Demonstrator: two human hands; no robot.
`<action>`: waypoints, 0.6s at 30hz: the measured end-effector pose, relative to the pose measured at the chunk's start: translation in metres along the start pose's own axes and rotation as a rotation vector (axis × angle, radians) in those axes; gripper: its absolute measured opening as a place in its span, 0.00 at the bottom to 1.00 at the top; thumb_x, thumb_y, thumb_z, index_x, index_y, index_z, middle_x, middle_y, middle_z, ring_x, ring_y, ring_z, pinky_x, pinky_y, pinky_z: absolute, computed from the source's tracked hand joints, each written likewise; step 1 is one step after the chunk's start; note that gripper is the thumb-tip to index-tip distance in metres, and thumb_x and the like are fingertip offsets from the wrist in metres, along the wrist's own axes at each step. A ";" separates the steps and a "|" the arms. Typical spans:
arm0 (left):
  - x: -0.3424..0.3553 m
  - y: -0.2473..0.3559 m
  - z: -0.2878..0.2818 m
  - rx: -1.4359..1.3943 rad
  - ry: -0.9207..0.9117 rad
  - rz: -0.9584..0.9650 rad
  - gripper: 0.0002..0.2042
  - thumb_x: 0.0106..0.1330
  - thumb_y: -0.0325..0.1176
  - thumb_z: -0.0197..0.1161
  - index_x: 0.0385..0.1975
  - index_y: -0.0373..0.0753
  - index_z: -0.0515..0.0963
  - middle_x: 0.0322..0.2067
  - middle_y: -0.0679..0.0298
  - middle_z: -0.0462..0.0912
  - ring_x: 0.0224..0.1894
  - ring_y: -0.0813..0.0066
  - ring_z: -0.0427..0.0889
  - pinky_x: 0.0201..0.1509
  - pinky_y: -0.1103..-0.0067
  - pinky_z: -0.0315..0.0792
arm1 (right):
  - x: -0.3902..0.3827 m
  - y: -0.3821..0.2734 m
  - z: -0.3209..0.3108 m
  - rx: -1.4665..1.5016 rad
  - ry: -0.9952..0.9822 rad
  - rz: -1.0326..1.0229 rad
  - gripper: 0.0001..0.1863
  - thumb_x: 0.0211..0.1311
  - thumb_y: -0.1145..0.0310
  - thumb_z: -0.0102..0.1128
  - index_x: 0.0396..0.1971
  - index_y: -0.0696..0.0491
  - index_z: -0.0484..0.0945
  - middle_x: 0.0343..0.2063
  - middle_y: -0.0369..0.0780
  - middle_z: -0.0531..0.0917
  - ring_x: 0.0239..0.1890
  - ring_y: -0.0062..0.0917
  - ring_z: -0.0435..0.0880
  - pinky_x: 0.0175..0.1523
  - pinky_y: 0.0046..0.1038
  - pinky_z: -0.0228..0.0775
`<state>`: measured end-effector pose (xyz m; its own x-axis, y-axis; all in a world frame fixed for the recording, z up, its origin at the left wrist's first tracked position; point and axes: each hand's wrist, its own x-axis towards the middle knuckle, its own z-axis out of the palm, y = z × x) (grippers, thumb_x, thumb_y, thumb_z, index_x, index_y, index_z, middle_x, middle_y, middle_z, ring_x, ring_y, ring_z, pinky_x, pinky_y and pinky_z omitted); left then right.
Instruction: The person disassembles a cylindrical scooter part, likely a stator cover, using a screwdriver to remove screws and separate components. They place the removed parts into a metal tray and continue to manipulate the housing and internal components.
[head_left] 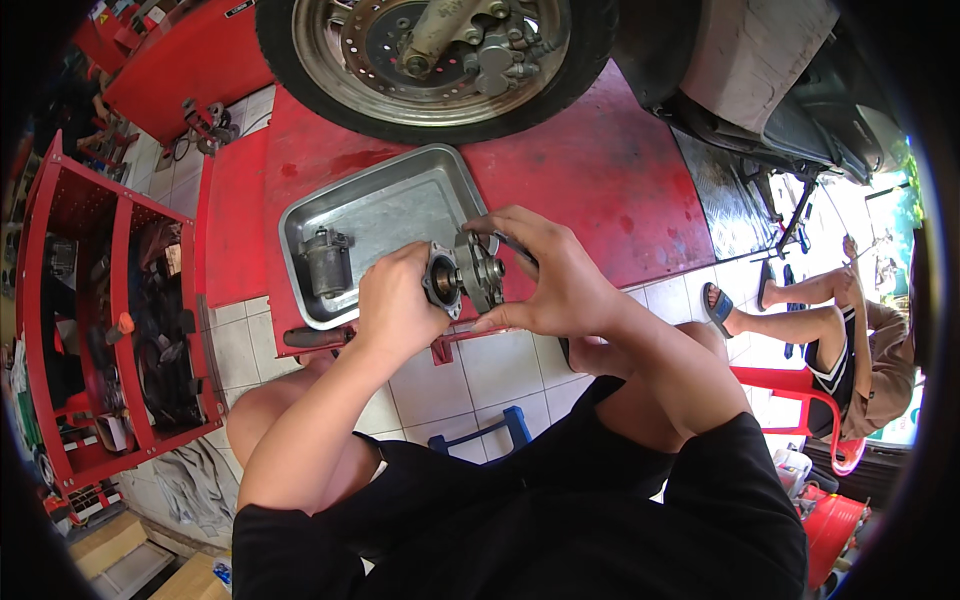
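My left hand [400,300] is wrapped round a flanged metal housing [443,275], just over the near side of a steel tray. My right hand [545,275] grips a round metal part [480,268] with a stepped centre, held beside the housing on its right, with a shaft visible between the two. A slim dark object [520,250] shows among my right fingers; I cannot make out what it is. In the steel tray [405,190] lies a cylindrical metal motor [328,262], at the left end.
The tray rests on a red platform [590,190], below a motorcycle wheel [360,110]. A red tool cart [62,320] stands left, a blue stool [515,430] below me. A seated person [870,370] in sandals is on the right, near a red chair [790,410].
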<state>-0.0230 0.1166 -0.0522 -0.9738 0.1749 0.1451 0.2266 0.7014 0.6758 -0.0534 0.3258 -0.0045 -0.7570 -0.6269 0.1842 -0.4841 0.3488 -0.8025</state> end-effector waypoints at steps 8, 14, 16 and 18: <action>-0.003 0.003 0.001 0.016 -0.007 0.002 0.14 0.34 0.21 0.65 0.24 0.32 0.73 0.28 0.49 0.79 0.34 0.41 0.79 0.35 0.59 0.72 | 0.000 -0.001 -0.002 0.011 -0.033 -0.034 0.45 0.32 0.62 0.85 0.55 0.61 0.73 0.48 0.47 0.78 0.50 0.37 0.80 0.55 0.32 0.71; -0.006 0.006 0.008 -0.076 -0.052 -0.002 0.16 0.35 0.24 0.70 0.28 0.32 0.76 0.29 0.49 0.81 0.34 0.43 0.81 0.37 0.60 0.74 | -0.002 0.004 0.015 0.004 -0.025 -0.015 0.44 0.32 0.63 0.85 0.54 0.60 0.74 0.47 0.46 0.77 0.50 0.38 0.80 0.54 0.34 0.73; -0.007 0.005 0.010 -0.097 -0.048 0.009 0.18 0.35 0.26 0.74 0.30 0.33 0.78 0.29 0.51 0.82 0.34 0.46 0.82 0.37 0.63 0.75 | -0.002 0.001 0.015 -0.031 -0.043 -0.003 0.43 0.31 0.64 0.85 0.54 0.58 0.74 0.48 0.45 0.77 0.50 0.38 0.80 0.54 0.34 0.74; -0.007 0.005 0.011 -0.095 -0.023 0.041 0.21 0.33 0.31 0.80 0.31 0.34 0.80 0.28 0.53 0.84 0.33 0.51 0.84 0.35 0.67 0.76 | -0.004 0.002 0.018 -0.029 -0.045 -0.006 0.43 0.31 0.65 0.84 0.54 0.57 0.74 0.49 0.44 0.76 0.50 0.40 0.80 0.53 0.34 0.75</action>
<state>-0.0146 0.1267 -0.0581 -0.9627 0.2193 0.1581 0.2631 0.6251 0.7349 -0.0433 0.3162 -0.0166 -0.7335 -0.6599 0.1630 -0.5019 0.3641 -0.7846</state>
